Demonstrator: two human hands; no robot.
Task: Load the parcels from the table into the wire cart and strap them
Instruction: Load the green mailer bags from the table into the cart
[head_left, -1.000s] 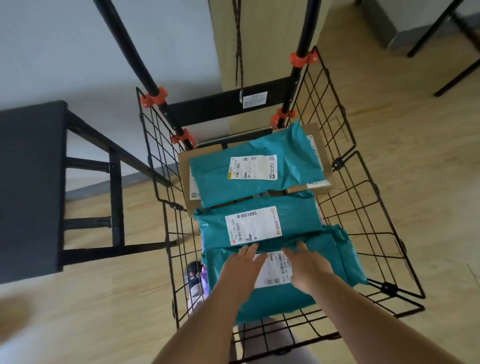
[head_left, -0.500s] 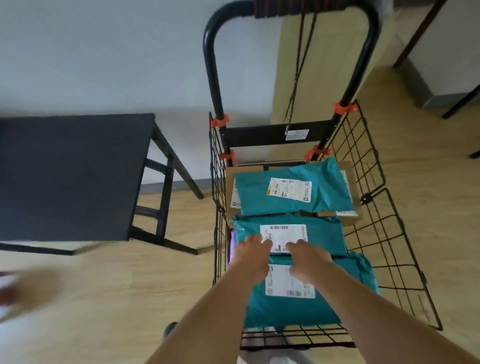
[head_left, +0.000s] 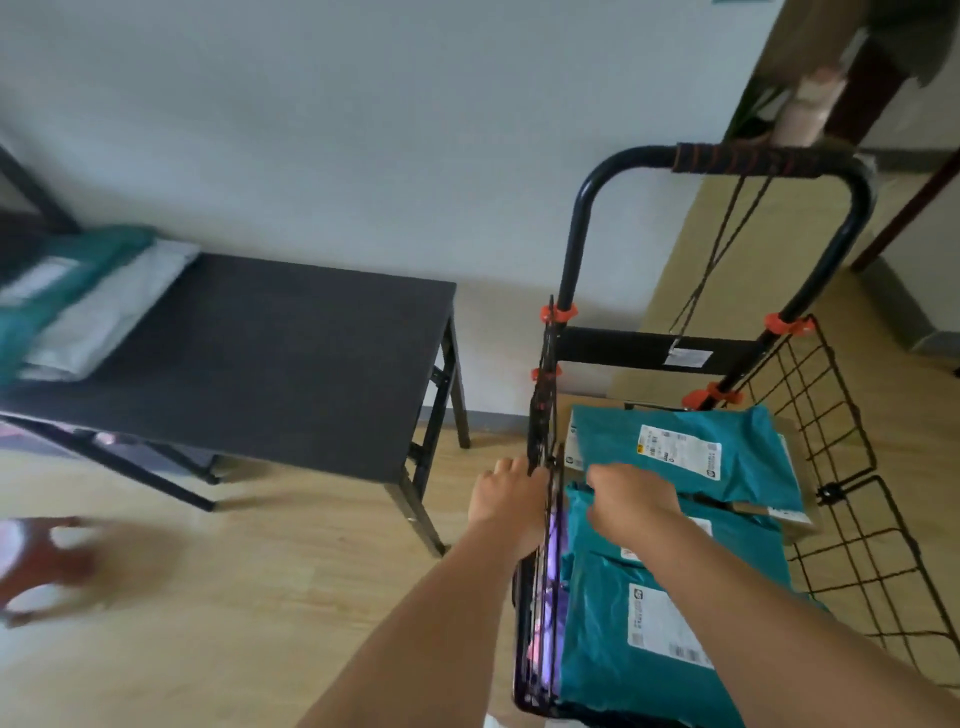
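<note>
From head height we are looking forward and down, close over the black wire cart, black rectangular table far left.

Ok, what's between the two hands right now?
In the head view, the cart's wire side wall stands between them: the left hand is outside it, the right hand inside, over the teal parcels.

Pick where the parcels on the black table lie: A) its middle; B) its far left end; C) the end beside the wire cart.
B: the teal mailer and the white mailer lie together at the black table's left end, far from the wire cart.
</note>
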